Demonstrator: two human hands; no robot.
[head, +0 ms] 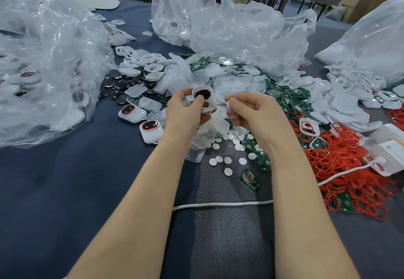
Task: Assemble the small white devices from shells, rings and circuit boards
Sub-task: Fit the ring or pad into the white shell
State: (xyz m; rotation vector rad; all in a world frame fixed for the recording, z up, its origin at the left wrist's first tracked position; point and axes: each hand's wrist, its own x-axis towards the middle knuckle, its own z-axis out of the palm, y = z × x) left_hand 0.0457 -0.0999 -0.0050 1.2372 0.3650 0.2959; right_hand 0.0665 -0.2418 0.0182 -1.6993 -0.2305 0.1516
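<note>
My left hand (185,110) grips a small white shell (204,98) with a dark round disc set in its opening; the thumb presses on the disc. Just to its right, my right hand (251,110) pinches a small white piece (227,103) between thumb and fingertips. Two assembled white devices with red rings (151,130) (131,113) lie on the table to the left of my left hand. Green circuit boards (250,179) and loose white round stickers (227,160) lie under and beside my right forearm. A heap of red rings (341,165) spreads at the right.
Large clear plastic bags (43,64) (229,23) of parts stand at the left, centre back and right. White ring frames (150,66), dark discs (118,84) and translucent pads (229,82) are piled behind my hands. A white cable (220,204) crosses the blue tablecloth near me; a white box (391,154) sits at right.
</note>
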